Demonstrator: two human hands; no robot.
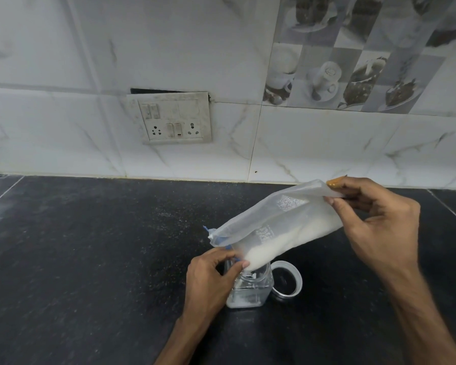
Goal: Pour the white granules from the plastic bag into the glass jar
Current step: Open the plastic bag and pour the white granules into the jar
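Head view looks down on a dark stone counter [90, 259] running along a white tiled wall [300, 133], with a switch plate [175, 118] set into the tiles. Across the middle of the scene the plastic bag [282, 219] lies on a slant, its long axis running from upper right down to lower left. The right hand [374, 222] is clenched on the bag's raised closed end, thumb and fingers pinching the film, and it holds that end well above the rest. The left hand [211, 277] is closed on the low open end, pinching the mouth with its blue strip and steadying it right over the glass jar [248, 288], which stands upright on the counter just beside that hand. The white granules [287, 243] have gathered along the lower side of the bag and reach down to the mouth, which touches or sits just inside the jar's opening; I cannot tell which. A thin layer seems to lie in the jar's bottom. The jar's lid [287, 281] rests flat on the counter, touching the jar's right side. So the jar sits below the left grip, and lifting the right end higher looks like what would drive the flow.
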